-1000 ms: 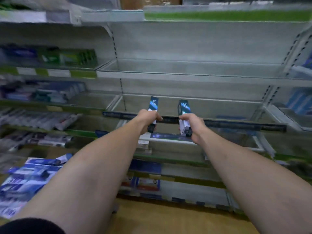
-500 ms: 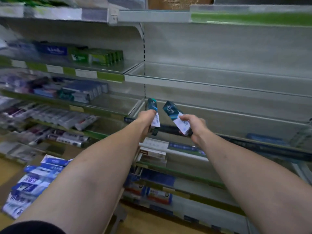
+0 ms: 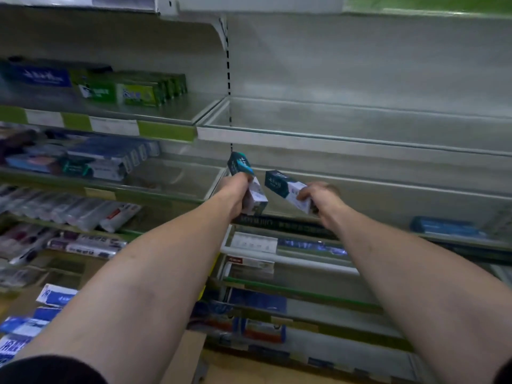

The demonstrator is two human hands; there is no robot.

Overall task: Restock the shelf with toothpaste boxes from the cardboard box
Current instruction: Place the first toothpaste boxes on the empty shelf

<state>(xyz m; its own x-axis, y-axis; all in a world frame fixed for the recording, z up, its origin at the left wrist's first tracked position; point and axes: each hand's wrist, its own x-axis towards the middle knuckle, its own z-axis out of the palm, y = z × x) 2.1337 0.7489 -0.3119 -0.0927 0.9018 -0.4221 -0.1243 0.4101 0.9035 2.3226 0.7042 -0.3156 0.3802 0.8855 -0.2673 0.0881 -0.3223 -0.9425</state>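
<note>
Toothpaste boxes (image 3: 277,182), teal at one end and white at the other, are held out one to a hand over the front of a metal shelf (image 3: 388,209) in a shop aisle, both bare arms stretched forward from the camera. The left hand (image 3: 235,194) has its fingers curled round the white lower half of the left box (image 3: 239,164), which stands nearly upright with its teal end uppermost, near the shelf's left corner. The right hand (image 3: 321,198) grips the white end of the right box (image 3: 289,189), which tilts up and to the left so that its teal end points toward the left box; the two are near each other but apart. Both boxes are in the air, not set down. A dark price rail (image 3: 291,224) runs along the shelf's front edge just under the hands, and a blue carton (image 3: 446,227) lies on the shelf at far right. An upper shelf (image 3: 332,138) runs above. In the bay to the left, green cartons (image 3: 138,91) sit high up, dark blue cartons (image 3: 110,153) one level down, and rows of tubes (image 3: 83,212) lower still. Blue-and-white cartons (image 3: 55,296) lie at lower left, blurred.
</note>
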